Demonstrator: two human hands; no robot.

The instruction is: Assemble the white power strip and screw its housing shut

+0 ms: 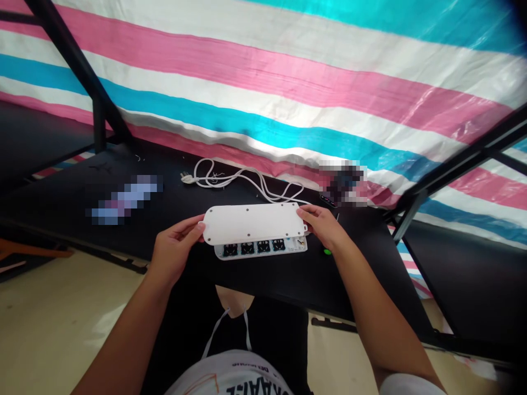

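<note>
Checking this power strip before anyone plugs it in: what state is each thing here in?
Left hand: gripping the panel's left end.
Right hand: gripping the panel's right end.
White plastic casing panel: off-set, not seated on the base.
Power strip base: open, four black sockets showing.
White cord: loose loops on the black table.
Plug: lying on the table, not in a socket.

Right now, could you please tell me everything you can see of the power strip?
The power strip is open, in two white, plastic-looking parts. The flat cover, with small screw holes, is gripped by the left hand and right hand and overlaps the base. The base shows four black sockets in a row and a small brass-coloured part near one end. It lies over a black desk, with a white cord behind.
</note>
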